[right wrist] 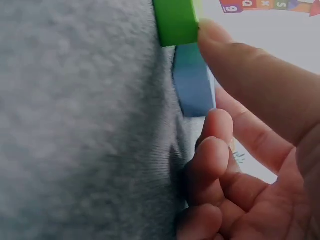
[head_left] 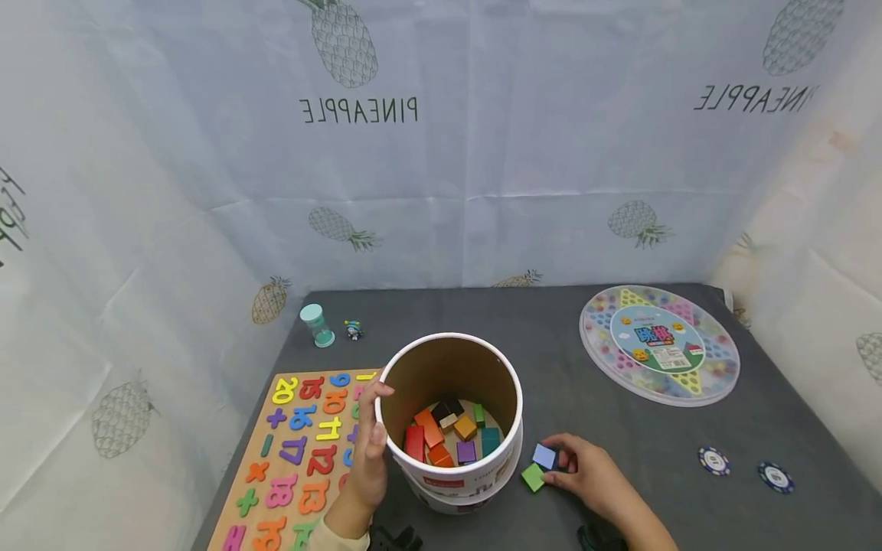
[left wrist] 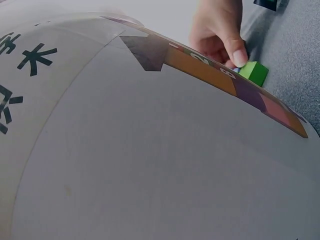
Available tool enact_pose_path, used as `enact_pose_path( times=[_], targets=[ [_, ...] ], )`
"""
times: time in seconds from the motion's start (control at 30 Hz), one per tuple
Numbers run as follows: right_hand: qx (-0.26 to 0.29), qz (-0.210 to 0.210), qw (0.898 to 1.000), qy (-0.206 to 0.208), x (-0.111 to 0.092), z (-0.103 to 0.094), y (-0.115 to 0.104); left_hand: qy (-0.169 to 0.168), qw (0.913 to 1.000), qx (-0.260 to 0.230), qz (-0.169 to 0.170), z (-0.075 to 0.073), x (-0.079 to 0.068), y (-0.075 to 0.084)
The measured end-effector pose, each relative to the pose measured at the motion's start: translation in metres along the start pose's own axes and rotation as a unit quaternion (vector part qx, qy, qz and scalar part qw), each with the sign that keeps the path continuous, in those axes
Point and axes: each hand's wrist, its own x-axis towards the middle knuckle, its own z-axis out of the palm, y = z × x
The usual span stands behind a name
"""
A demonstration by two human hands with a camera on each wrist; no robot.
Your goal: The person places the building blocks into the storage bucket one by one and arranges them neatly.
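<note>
A round white bucket [head_left: 449,480] with a brown inner wall stands in the middle of the table, its opening facing the head camera. My left hand [head_left: 368,467] holds it by the left side, fingertips at the rim. Inside lie several coloured wooden blocks, among them a red block [head_left: 414,442] and a purple block [head_left: 466,451]. To the right of the bucket my right hand [head_left: 586,473] has its thumb and fingers about a light-blue block [head_left: 543,457] and a green block [head_left: 533,477] on the table. The thumb touches the green one [right wrist: 177,22]; the forefinger is partly hidden behind the blue one.
A wooden number board [head_left: 272,463] lies at the left, partly behind my left hand. Behind it stand an hourglass [head_left: 318,325] and a small figurine [head_left: 354,330]. A round board-game box [head_left: 659,344] lies back right; two poker chips, one nearer [head_left: 713,461], lie at the right.
</note>
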Motion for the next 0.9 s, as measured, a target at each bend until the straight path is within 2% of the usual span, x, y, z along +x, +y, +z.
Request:
enact_pose_path(
  times=[0.17,0.3,0.4,0.53,0.67,0.73,0.8,0.9],
  targets=[
    [-0.004,-0.018,0.999,0.036,-0.004,0.008,-0.002,-0.002,1.0,0.003,0.003,-0.003,0.004,0.0],
    [-0.014,-0.019,1.0,0.017,-0.004,0.009,-0.006,-0.008,0.9998,-0.006,0.015,-0.004,0.008,0.0],
    [-0.033,-0.035,0.999,0.007,-0.002,0.006,-0.007,-0.012,0.9996,-0.017,0.021,-0.002,0.011,-0.001],
    [-0.051,-0.06,0.996,0.036,0.0,0.002,-0.004,-0.008,0.9996,-0.022,0.016,0.001,0.012,-0.001],
    [-0.045,-0.058,0.996,0.058,-0.001,0.001,-0.005,0.002,0.9998,-0.019,0.01,0.0,0.009,0.001],
    [-0.035,-0.054,0.995,0.077,-0.003,-0.002,-0.01,0.006,0.9998,-0.018,0.009,-0.001,0.008,0.003],
    [-0.015,-0.06,0.992,0.114,-0.003,-0.01,-0.021,0.007,0.9997,-0.022,0.007,-0.001,0.007,0.004],
    [0.028,-0.081,0.978,0.189,-0.004,-0.03,-0.045,0.01,0.9997,-0.022,0.0,0.0,0.006,0.005]
  ],
)
